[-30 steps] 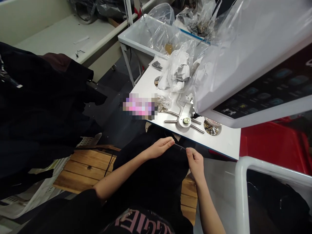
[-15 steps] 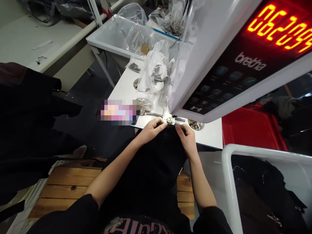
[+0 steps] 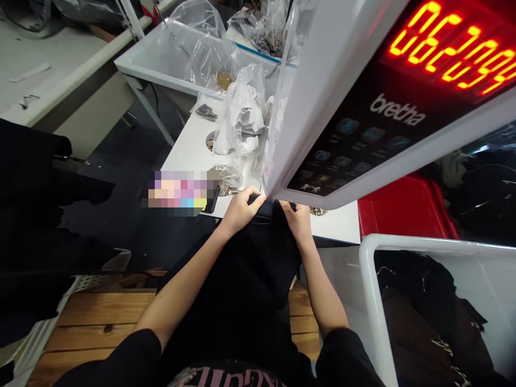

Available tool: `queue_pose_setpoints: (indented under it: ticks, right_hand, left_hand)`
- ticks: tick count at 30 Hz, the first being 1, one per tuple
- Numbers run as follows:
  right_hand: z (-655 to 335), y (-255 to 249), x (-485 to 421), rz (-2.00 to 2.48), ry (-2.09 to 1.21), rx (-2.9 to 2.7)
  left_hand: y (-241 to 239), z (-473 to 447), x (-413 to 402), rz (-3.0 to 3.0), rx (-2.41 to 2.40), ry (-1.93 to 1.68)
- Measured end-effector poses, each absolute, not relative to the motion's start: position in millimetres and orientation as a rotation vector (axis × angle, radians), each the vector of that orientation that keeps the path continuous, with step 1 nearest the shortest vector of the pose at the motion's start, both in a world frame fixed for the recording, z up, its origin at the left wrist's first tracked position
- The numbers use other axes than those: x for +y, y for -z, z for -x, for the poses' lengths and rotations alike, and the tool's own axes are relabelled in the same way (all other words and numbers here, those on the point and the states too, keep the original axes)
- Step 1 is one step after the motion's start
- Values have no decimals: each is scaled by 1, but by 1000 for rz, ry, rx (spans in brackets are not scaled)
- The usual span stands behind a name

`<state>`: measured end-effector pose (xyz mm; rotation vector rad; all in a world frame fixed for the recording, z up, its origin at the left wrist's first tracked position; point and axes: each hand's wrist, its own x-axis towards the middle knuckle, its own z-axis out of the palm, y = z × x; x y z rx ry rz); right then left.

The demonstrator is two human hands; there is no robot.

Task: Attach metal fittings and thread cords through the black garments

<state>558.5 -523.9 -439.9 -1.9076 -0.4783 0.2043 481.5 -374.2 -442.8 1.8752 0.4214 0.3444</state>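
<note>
A piece of black fabric is stretched between my two hands at the front edge of the white work table, under the low corner of a white machine. My left hand pinches its left side between thumb and fingers. On the other side my right hand grips it, with some fingers tucked out of sight beneath the machine head. The fabric's far edge and the spot under the machine are hidden. The rest of the cloth hangs toward my lap and blends with my dark clothes.
The machine's panel has a red lit display. Plastic bags and a phone lie on the table's left; small metal parts sit at right. A white bin of dark garments and a red tray flank my right.
The black fabric now covers the small metal fixture that showed between my hands. Both hands have come further in under the machine head. The whole view has shifted slightly.
</note>
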Motion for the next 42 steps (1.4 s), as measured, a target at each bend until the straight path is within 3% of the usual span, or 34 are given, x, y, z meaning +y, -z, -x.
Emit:
queue_pose_setpoints:
  ticks: [20, 30, 42]
  right_hand:
    - [-561, 446, -516, 2056, -113, -575]
    - [-561, 455, -516, 2109, 130, -806]
    - [-558, 446, -522, 2208, 424, -1154]
  left_hand:
    - [438, -483, -384, -2304, 535, -387]
    - [456, -482, -389, -2401, 359, -687]
    - [448, -481, -383, -2451, 135, -728]
